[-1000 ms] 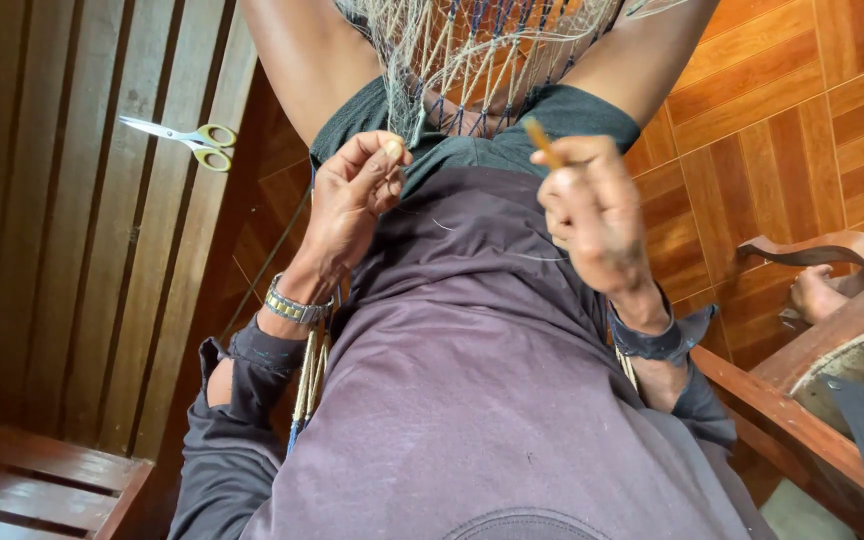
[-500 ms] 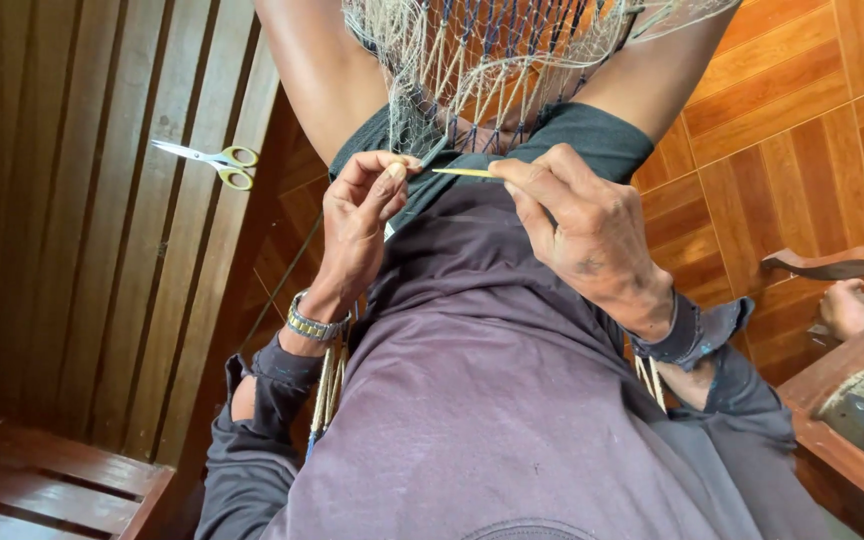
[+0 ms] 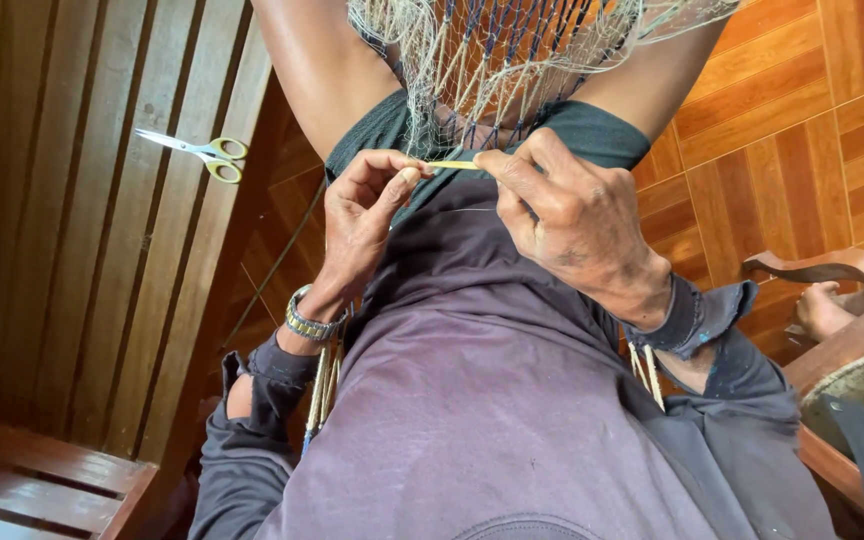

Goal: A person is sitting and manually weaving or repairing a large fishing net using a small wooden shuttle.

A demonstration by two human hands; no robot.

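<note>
Yellow netting needle [image 3: 452, 164] is pinched in the right hand [image 3: 567, 215] at three o'clock, while the left hand [image 3: 362, 215] grips the net [image 3: 482, 60] edge taut for threading.

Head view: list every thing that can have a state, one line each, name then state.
left hand: fingers pinched at the net's lower edge
right hand: closed on the netting needle
netting needle: level, its tip at the left fingers
net: hanging gathered between the knees
scissors: blades shut, lying flat on the wooden bench
wristwatch: worn on the left wrist
</note>
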